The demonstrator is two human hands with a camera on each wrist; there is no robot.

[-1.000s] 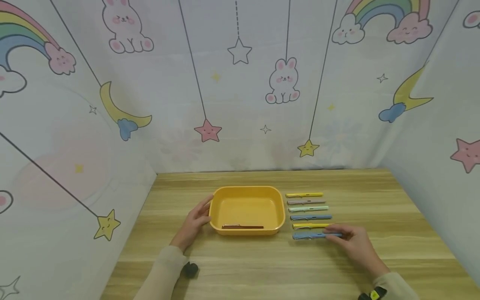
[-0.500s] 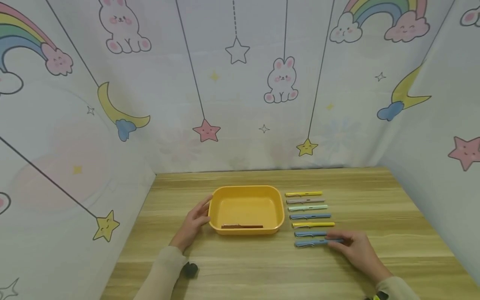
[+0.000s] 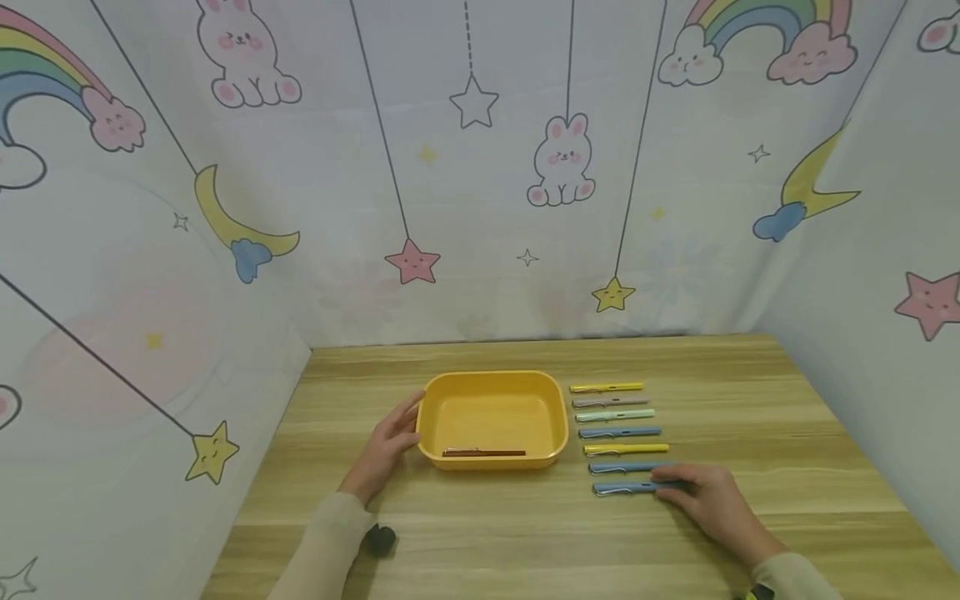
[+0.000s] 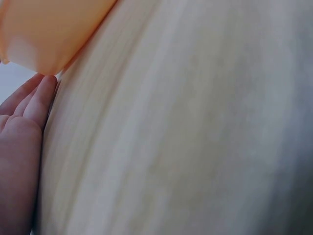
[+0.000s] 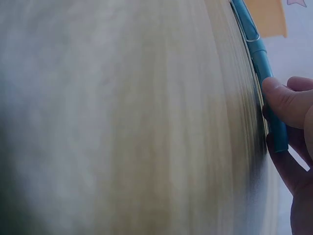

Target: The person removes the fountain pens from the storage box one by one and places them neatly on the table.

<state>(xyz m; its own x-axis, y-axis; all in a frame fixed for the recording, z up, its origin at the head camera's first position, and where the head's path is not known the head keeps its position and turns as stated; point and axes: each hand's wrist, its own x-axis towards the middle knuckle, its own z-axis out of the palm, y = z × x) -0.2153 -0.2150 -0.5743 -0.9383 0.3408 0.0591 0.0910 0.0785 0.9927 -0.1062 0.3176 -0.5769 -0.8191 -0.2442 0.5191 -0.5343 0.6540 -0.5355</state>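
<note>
My right hand (image 3: 708, 500) pinches a blue pen (image 3: 622, 488) by its right end, low at the tabletop. In the right wrist view thumb and fingers close on the lower part of that blue pen (image 5: 261, 61); whether it touches the table I cannot tell. Just behind lies another blue pen (image 3: 618, 469), parallel to the held one. My left hand (image 3: 386, 450) rests against the left wall of a yellow tray (image 3: 491, 464), fingers extended. The left wrist view shows the fingertips touching the tray (image 4: 54, 34). Inside the tray a brown pen (image 3: 483, 453) lies along the near side.
Right of the tray, several pens lie in a column: yellow (image 3: 607, 387), mauve (image 3: 611, 402), pale green (image 3: 615, 416), blue (image 3: 619, 432) and yellow (image 3: 626, 449). A wood-grain table (image 3: 510, 542) holds everything. Patterned curtains (image 3: 480, 183) stand behind and on both sides.
My right hand has shifted slightly toward me with the blue pen, and a second blue pen now shows separately behind it. The left hand and tray have stayed in place.
</note>
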